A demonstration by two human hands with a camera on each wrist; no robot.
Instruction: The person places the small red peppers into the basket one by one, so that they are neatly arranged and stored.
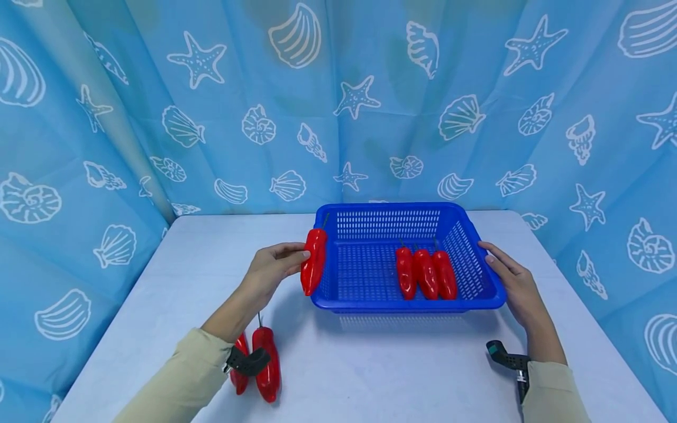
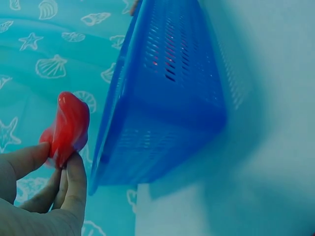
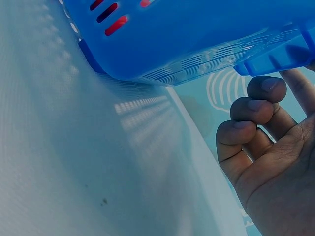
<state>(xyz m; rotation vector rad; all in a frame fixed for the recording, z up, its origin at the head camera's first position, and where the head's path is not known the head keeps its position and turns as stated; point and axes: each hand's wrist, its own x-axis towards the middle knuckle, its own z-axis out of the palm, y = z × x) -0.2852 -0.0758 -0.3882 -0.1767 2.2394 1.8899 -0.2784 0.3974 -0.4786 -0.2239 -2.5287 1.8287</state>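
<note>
My left hand point(image 1: 272, 267) pinches a red pepper point(image 1: 314, 261) between thumb and fingertips, beside the left rim of a blue plastic basket point(image 1: 402, 305). In the left wrist view the held pepper point(image 2: 71, 125) is seen end-on, apart from the basket wall point(image 2: 162, 108). Three more red peppers point(image 1: 425, 274) lie side by side in the right part of the basket. My right hand point(image 1: 513, 285) grips the basket's right rim with thumb and index finger. In the right wrist view its other fingers point(image 3: 253, 110) curl below the rim; the thumb is hidden.
Two red peppers point(image 1: 268, 364) lie on the white table point(image 1: 370, 370) at the front left, partly behind my left wrist and its camera point(image 1: 248, 361). A blue curtain point(image 1: 338, 106) with white shell prints hangs behind and along both sides of the table.
</note>
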